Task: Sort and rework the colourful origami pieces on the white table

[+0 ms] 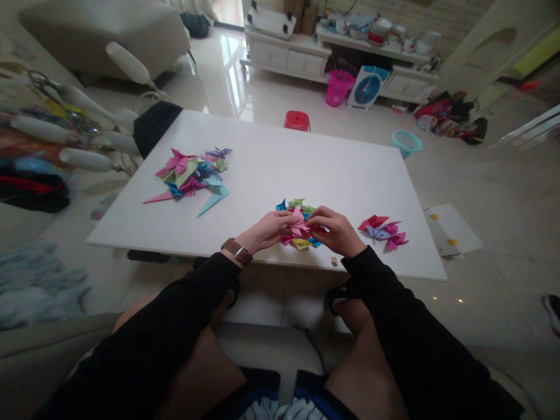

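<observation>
White tabletop point(271, 157): origami in three groups, one piece in hand.
Left-end pile point(186, 168), the largest, lies well apart from the middle cluster point(301, 244) and right-end group point(385, 232); most pieces appear already folded. Left hand point(273, 226) pinches the pink origami piece point(299, 220) over the middle cluster; right hand point(335, 227) works at its edge, closure indeterminate. Work appears under way; remaining quantity cannot be determined.
</observation>
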Demonstrator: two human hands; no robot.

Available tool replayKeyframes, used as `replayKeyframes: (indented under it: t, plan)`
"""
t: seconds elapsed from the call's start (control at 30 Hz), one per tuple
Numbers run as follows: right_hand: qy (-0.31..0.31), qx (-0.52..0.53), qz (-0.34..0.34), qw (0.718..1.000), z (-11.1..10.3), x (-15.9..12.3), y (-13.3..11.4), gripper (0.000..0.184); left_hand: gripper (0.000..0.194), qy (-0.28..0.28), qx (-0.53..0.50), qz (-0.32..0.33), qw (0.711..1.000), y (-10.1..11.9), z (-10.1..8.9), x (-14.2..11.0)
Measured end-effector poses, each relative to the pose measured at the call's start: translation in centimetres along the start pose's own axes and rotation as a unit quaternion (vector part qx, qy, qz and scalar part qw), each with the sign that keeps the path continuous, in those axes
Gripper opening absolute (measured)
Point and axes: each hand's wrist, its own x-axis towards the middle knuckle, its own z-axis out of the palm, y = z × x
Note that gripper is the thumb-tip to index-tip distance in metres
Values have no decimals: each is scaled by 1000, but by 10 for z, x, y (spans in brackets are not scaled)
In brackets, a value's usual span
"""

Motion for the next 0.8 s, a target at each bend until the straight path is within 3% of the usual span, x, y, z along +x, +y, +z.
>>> replayKeyframes:
  t: [0.2,0.57,0.8]
  plan:
    - [-8,-25,8,1000,-2,0,0,10,16,-4,-10,-10,1000,0,1,1]
    - [-9,-28,39,999,-1,-2,1,11,8,20,-29,-11,999,-2,0,2]
    - [87,-13,133,987,2,4,-6,24,6,86,-56,48,994,-6,-1,6]
